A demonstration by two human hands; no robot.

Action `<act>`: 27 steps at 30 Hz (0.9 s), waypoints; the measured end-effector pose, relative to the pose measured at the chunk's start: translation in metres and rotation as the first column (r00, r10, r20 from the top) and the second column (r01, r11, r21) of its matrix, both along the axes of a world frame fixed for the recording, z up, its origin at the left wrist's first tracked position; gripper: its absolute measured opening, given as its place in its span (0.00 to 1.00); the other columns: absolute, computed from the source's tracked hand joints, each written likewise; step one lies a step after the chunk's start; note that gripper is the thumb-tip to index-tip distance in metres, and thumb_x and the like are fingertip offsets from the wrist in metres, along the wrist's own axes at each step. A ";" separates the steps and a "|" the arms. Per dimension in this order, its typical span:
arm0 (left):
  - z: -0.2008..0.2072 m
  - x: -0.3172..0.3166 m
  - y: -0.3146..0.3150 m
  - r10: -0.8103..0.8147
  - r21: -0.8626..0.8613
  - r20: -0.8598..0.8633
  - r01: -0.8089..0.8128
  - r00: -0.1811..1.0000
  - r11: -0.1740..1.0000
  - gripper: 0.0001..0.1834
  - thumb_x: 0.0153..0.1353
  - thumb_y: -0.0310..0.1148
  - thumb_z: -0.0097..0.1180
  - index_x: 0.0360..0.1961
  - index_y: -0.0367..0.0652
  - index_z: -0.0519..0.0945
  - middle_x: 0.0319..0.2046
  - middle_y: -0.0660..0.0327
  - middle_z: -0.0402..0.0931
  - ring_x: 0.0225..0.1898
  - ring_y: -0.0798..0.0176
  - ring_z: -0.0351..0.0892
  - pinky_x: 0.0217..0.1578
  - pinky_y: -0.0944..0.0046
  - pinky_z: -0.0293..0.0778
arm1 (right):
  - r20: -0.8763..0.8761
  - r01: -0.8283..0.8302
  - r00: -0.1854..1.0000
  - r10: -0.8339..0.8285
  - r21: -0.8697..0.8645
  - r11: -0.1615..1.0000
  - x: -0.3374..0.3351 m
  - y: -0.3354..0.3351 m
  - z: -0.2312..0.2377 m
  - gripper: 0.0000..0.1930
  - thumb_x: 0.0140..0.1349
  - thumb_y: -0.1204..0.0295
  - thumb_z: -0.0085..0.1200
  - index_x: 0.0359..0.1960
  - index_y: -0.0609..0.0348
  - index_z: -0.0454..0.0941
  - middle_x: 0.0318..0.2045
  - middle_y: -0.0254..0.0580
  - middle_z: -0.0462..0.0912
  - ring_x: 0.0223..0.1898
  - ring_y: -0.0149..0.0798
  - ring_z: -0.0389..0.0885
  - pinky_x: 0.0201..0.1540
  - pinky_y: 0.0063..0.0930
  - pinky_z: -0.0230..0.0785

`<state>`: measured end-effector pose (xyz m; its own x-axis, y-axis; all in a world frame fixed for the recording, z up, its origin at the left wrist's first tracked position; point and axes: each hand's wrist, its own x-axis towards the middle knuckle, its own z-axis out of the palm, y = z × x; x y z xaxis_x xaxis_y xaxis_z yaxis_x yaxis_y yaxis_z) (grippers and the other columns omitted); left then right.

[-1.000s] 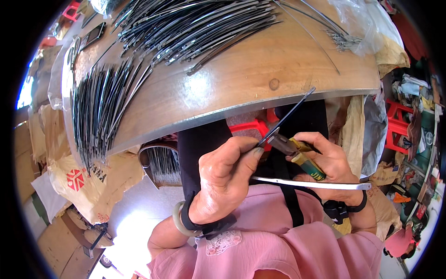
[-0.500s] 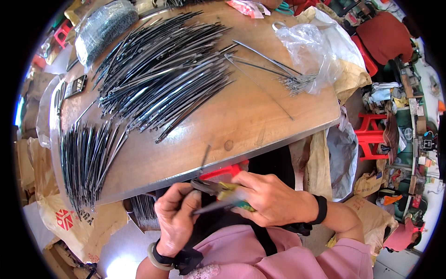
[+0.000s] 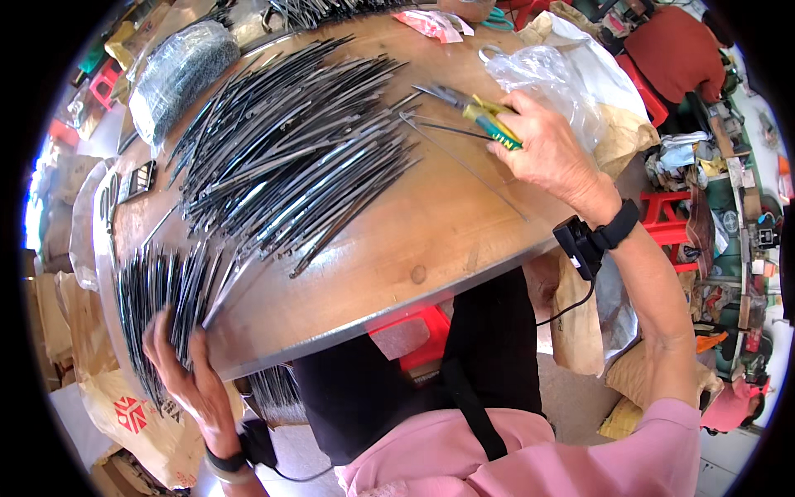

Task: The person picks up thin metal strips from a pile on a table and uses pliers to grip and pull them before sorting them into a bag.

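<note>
My right hand [image 3: 551, 149] is closed round pliers [image 3: 490, 121] with yellow and green handles, above the right part of the table. The jaws point left, beside a few thin wire rods [image 3: 451, 129]; whether they grip one I cannot tell. My left hand [image 3: 192, 385] is at the table's front left, its fingers apart against the near end of a smaller bundle of thin black strips [image 3: 153, 302]. Part of that bundle is hidden behind the fingers. A larger heap of similar black strips [image 3: 290, 157] lies across the table's middle and far left.
A wooden table [image 3: 364, 290] with a metal edge stands before me. On it are a plastic-wrapped bundle [image 3: 182, 79], a small dark device [image 3: 137, 180] and a clear plastic bag [image 3: 542, 74]. Red stools [image 3: 662, 219] stand at the right; a paper sack [image 3: 124, 422] hangs low left.
My hands have parted from in front of me: the right carried the pliers up and right over the table, the left moved left to the small bundle. The strip between them is gone from there.
</note>
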<state>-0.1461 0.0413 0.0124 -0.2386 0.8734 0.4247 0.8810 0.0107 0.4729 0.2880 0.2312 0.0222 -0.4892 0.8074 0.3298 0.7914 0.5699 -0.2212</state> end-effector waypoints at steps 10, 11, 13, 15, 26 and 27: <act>0.002 0.055 -0.018 -0.143 -0.078 0.277 0.171 0.950 0.982 0.08 0.54 0.15 0.53 0.36 0.30 0.79 0.35 0.52 0.76 0.40 0.57 0.75 0.43 0.65 0.72 | 0.223 0.038 0.974 -0.030 -0.033 0.999 -0.006 0.020 -0.016 0.09 0.51 0.72 0.58 0.33 0.63 0.79 0.33 0.49 0.73 0.34 0.54 0.79 0.38 0.45 0.73; 0.001 0.057 -0.018 -0.137 -0.078 0.326 0.171 0.935 0.982 0.08 0.54 0.15 0.53 0.36 0.30 0.79 0.35 0.53 0.76 0.39 0.57 0.75 0.42 0.65 0.72 | 0.201 0.046 0.979 -0.043 -0.013 0.999 -0.007 0.021 -0.013 0.09 0.51 0.72 0.58 0.33 0.63 0.79 0.33 0.49 0.74 0.34 0.55 0.79 0.38 0.45 0.73; 0.001 0.062 -0.021 -0.125 -0.079 0.423 0.174 0.898 0.982 0.09 0.53 0.15 0.53 0.36 0.30 0.79 0.34 0.53 0.76 0.37 0.58 0.76 0.40 0.66 0.72 | 0.156 0.066 0.985 -0.069 0.025 0.997 -0.009 0.021 -0.002 0.09 0.51 0.72 0.57 0.32 0.63 0.79 0.33 0.50 0.74 0.34 0.55 0.79 0.39 0.45 0.73; 0.007 0.067 -0.025 -0.053 -0.127 0.564 0.150 0.824 0.981 0.09 0.56 0.13 0.53 0.38 0.30 0.78 0.34 0.55 0.76 0.36 0.62 0.76 0.40 0.68 0.72 | 0.074 0.071 0.994 -0.074 0.043 0.997 -0.010 0.025 0.013 0.10 0.51 0.71 0.58 0.34 0.63 0.80 0.33 0.50 0.76 0.33 0.54 0.79 0.38 0.43 0.73; 0.012 0.130 -0.005 0.041 -0.089 0.994 0.562 0.098 0.823 0.28 0.61 0.25 0.58 0.62 0.30 0.67 0.48 0.51 0.78 0.49 0.59 0.79 0.54 0.62 0.72 | -0.823 -0.276 0.511 -0.249 -0.431 0.859 -0.031 -0.031 0.098 0.15 0.58 0.68 0.64 0.41 0.67 0.82 0.31 0.36 0.82 0.30 0.26 0.78 0.35 0.19 0.69; 0.011 0.138 0.003 0.084 -0.070 0.996 0.641 0.008 0.765 0.30 0.64 0.25 0.57 0.65 0.29 0.63 0.50 0.50 0.77 0.51 0.59 0.78 0.54 0.63 0.72 | -0.845 -0.322 0.458 -0.276 -0.447 0.835 -0.033 -0.040 0.097 0.15 0.58 0.69 0.64 0.42 0.67 0.81 0.32 0.37 0.82 0.31 0.26 0.78 0.35 0.19 0.70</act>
